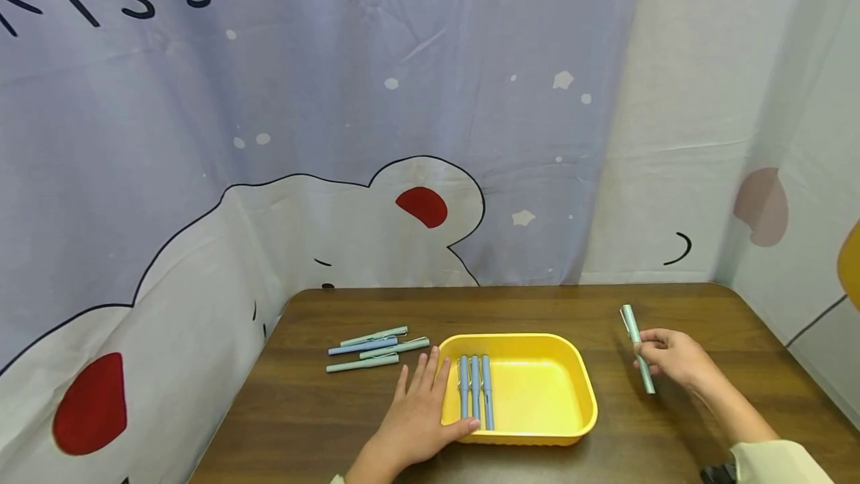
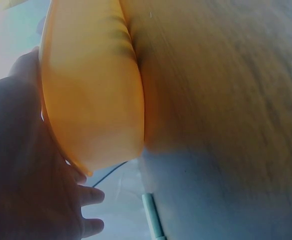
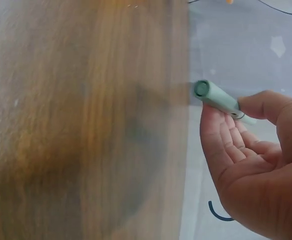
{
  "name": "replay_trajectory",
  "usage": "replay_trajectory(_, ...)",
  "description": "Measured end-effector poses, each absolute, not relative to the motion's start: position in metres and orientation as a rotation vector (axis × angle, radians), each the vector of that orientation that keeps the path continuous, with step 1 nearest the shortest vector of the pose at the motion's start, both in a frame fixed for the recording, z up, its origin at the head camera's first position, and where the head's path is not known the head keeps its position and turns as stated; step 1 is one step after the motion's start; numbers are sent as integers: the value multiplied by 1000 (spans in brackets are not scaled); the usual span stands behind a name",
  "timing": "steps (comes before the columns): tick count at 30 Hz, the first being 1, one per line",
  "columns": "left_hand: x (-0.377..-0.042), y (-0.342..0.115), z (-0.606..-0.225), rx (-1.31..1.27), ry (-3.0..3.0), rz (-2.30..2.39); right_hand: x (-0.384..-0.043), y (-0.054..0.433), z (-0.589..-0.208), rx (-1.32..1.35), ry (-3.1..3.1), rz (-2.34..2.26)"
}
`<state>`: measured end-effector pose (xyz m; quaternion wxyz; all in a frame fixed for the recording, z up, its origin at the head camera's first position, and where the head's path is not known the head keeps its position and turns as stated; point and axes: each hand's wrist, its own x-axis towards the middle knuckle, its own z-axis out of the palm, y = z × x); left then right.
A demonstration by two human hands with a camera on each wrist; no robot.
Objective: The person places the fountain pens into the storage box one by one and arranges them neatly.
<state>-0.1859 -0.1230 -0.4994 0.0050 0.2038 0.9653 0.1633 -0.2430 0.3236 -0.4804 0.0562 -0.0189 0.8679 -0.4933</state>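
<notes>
Hands differ: the left hand (image 1: pixel 418 417) lies straight-fingered along the left rim of the yellow tray (image 1: pixel 537 387), gripping nothing, while the right hand (image 1: pixel 675 357) pinches a pale green pen (image 1: pixel 632 329). On the brown counter (image 1: pixel 295 424), four loose pens (image 1: pixel 383 352), three green and one blue, lie left of the tray; three blue pens (image 1: pixel 475 387) stand side by side inside. Held well right of it, the green pen seems mid-placement, though lifting is possible; setting it down calls for levelling it before release.
</notes>
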Motion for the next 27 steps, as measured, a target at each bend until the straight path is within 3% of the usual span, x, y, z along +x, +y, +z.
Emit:
replay_trajectory(15,-187,-123,-500,635,3019,518,-234,314,-467,43,2386,-1745)
replay_trajectory(27,-187,-123,-500,642,3015,516,-225,294,-457,-41,2268,-1756)
